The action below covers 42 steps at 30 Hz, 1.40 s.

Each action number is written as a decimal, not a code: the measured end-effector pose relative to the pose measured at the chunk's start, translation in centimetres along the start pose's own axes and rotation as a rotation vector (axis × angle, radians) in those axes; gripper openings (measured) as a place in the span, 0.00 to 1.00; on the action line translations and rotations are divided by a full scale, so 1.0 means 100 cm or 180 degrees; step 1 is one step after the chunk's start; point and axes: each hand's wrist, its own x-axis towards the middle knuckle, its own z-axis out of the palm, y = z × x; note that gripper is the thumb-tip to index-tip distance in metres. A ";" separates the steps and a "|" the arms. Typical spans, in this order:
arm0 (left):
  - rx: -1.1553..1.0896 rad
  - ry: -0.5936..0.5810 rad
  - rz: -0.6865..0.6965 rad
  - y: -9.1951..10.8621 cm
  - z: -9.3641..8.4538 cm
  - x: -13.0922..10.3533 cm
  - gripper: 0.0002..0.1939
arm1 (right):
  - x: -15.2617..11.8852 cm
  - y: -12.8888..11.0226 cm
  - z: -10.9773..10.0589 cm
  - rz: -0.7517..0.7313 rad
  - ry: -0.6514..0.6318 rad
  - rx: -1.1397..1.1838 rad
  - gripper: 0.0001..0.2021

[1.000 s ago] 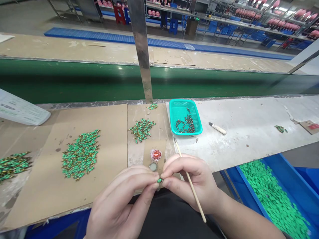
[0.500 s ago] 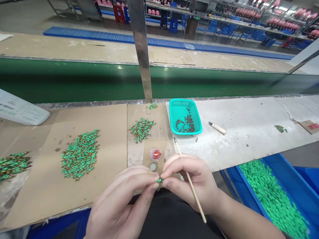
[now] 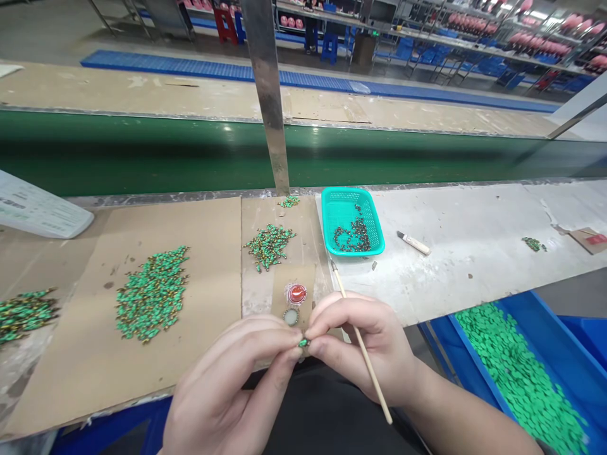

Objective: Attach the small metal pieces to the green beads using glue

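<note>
Between the fingertips of both hands is a small green piece with dark ends (image 3: 303, 343), partly hidden by the fingers. My left hand (image 3: 232, 373) pinches it from the left. From the right, my right hand (image 3: 367, 341) pinches its other end and also keeps a thin wooden-handled brush (image 3: 363, 344) across the palm, bristles pointing away. Just beyond the fingertips lie a bottle cap (image 3: 291, 316) with something pale in it and a cap of red paste (image 3: 297, 293). Farther off, a heap of small green and gold pieces (image 3: 269, 246) rests on the table.
A turquoise basket (image 3: 326, 218) holds small dark parts. Right of it lies a white-handled knife or brush (image 3: 414, 242). A larger heap of green pieces (image 3: 152, 294) covers cardboard (image 3: 208, 253) at left. A blue bin (image 3: 484, 360) of green parts stands low right. A metal post (image 3: 269, 95) rises behind.
Almost nothing differs. Both hands keep their pinch on the small green piece, which appears very slightly turned; the brush stays in the right hand.
</note>
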 end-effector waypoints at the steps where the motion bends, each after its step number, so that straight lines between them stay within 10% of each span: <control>1: -0.0016 0.0019 -0.0034 -0.001 0.001 0.000 0.18 | 0.001 -0.001 0.000 -0.0014 -0.0007 -0.0019 0.06; 13: -0.0120 0.0075 -0.0162 -0.001 0.001 0.001 0.18 | 0.001 -0.003 -0.002 0.0232 0.0069 0.0062 0.05; 23: -0.1627 0.0080 -0.2189 0.012 0.011 0.012 0.16 | 0.007 -0.002 -0.003 0.0334 -0.0071 -0.0046 0.06; 42: -0.3985 -0.0699 -0.3375 0.013 0.017 0.023 0.20 | 0.007 -0.002 0.004 0.1350 -0.0170 0.1284 0.16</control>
